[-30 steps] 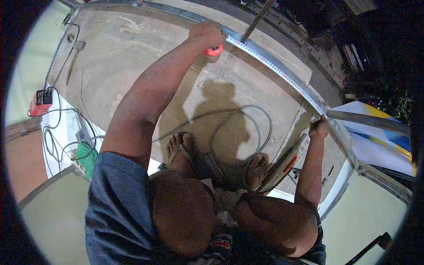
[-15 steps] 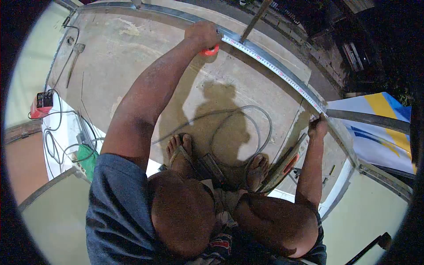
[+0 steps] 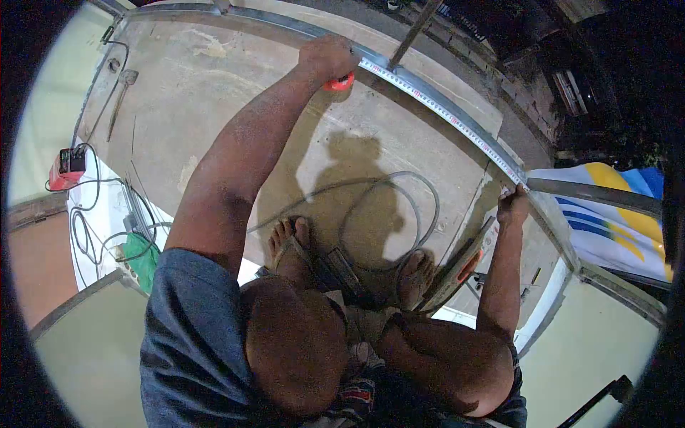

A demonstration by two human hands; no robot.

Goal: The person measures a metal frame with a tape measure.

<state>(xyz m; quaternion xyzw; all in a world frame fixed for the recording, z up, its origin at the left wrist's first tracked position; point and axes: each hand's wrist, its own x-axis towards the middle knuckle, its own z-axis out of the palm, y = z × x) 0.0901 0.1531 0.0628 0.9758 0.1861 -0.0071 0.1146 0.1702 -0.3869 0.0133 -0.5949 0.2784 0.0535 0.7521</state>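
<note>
the left hand is closed around the red-orange case of a tape measure, at the long metal rail. its back faces the camera and covers most of the case, so only a rounded lower part shows; how each finger sits cannot be told. the white tape blade runs out along the inner side of the rail, passing the foot of a slanting post, to the right hand. the marks on the blade show, but are too small to read surely.

the right hand is drawn in narrow at the far end of the blade, close to where a second bar meets the rail. the fingertips are small and partly hidden, so whether they pinch the blade or press it to the metal cannot be told.

below the rail lies a stained, pale floor panel, with a grey cable looped on it by two sandalled feet. beside the foot on the right is a long curved object with an orange patch; the leg hides part of it, and what it is stays unclear. at the left are a red box with a dark top and a crumpled green cloth or bag. beyond the rail on the right, a blue, yellow and white banner is partly cut by the bar, and the upper right is mostly lost in darkness.
</note>
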